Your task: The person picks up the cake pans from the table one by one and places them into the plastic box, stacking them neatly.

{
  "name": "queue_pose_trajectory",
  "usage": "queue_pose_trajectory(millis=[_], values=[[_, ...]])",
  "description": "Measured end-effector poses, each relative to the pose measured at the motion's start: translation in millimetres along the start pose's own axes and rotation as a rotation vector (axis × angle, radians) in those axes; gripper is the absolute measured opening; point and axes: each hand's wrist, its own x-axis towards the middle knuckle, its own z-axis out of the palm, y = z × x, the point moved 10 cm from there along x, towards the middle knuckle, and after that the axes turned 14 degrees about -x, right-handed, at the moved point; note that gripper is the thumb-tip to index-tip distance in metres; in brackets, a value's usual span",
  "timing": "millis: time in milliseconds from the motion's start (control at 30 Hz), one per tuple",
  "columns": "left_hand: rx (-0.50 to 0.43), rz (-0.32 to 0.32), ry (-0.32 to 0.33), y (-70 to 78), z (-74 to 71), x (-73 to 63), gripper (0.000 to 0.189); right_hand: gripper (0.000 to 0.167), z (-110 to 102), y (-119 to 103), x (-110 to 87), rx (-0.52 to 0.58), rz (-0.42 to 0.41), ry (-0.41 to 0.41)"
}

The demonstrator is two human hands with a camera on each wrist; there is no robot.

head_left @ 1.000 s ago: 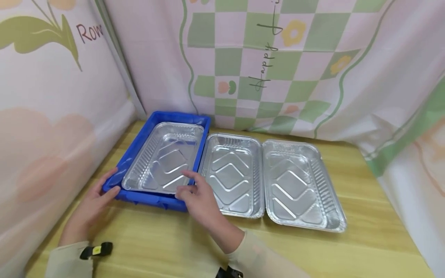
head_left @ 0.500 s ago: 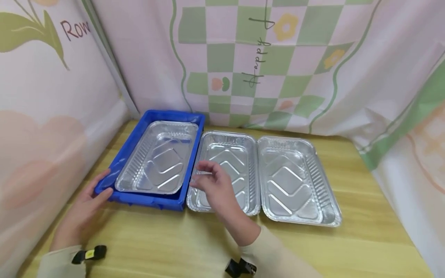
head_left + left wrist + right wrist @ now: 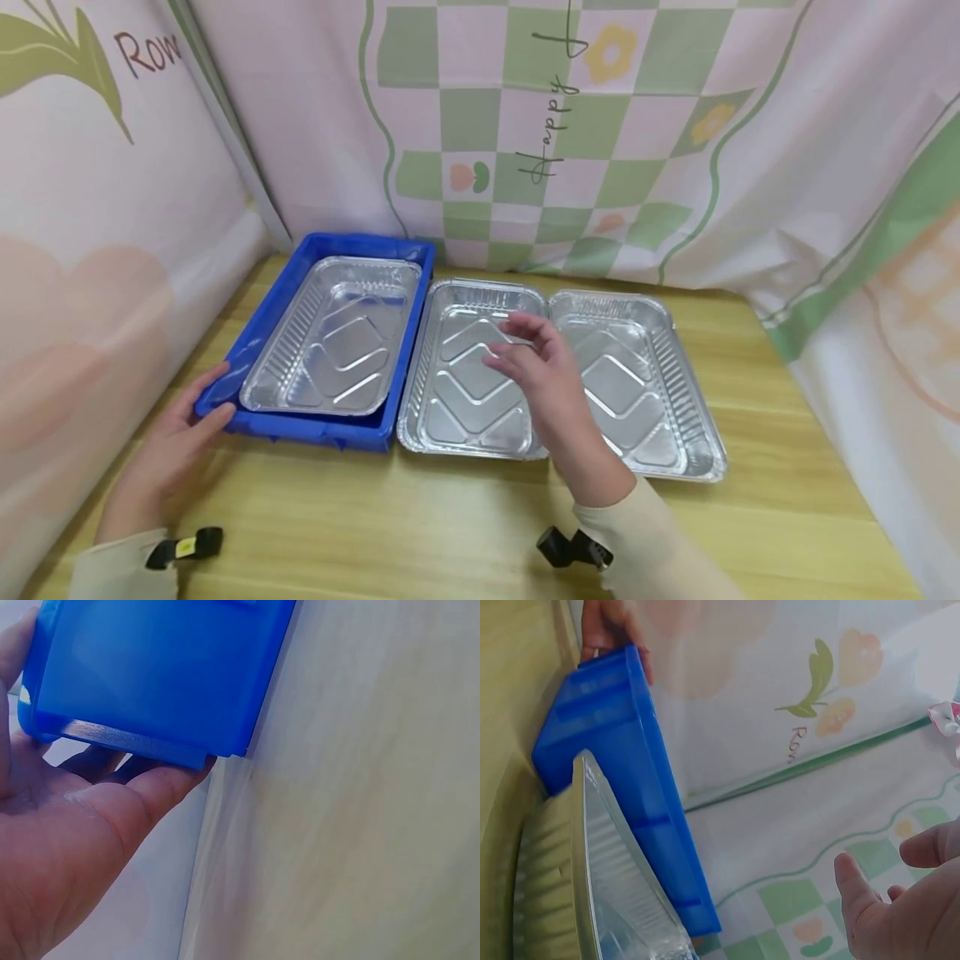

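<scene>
From where I'm standing, the right hand (image 3: 551, 387) is hovering over the middle foil tray (image 3: 465, 417), its fingers loosely bent, thumb apart from them, holding nothing. The blue tray (image 3: 315, 432) is lying to that hand's left on the counter (image 3: 360, 517), its long axis running away from the person; the left hand (image 3: 167, 450) is nearer, gripping its near left corner, thumb over the rim and fingers bending round the outside. Inside it another foil tray (image 3: 345, 346) is sitting lengthwise, while the right foil tray (image 3: 645, 408) is lying beside the middle one. The blue plastic is looking smooth and stiff; the foil is shining, with fluted walls, rounded corners and raised zigzag ridges across thin bases.
</scene>
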Motion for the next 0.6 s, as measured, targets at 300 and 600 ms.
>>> queue_pose_trajectory(millis=[300, 600], values=[[-0.009, 0.01, -0.008, -1.1, 1.1, -0.6, 0.061, 0.036, -31, -6, -7.3, -0.063, -0.002, 0.021], [0.021, 0.025, 0.0, -0.7, -1.6, 0.7, 0.061, 0.032, -71, -5, -18.4, -0.138, -0.02, 0.04]])
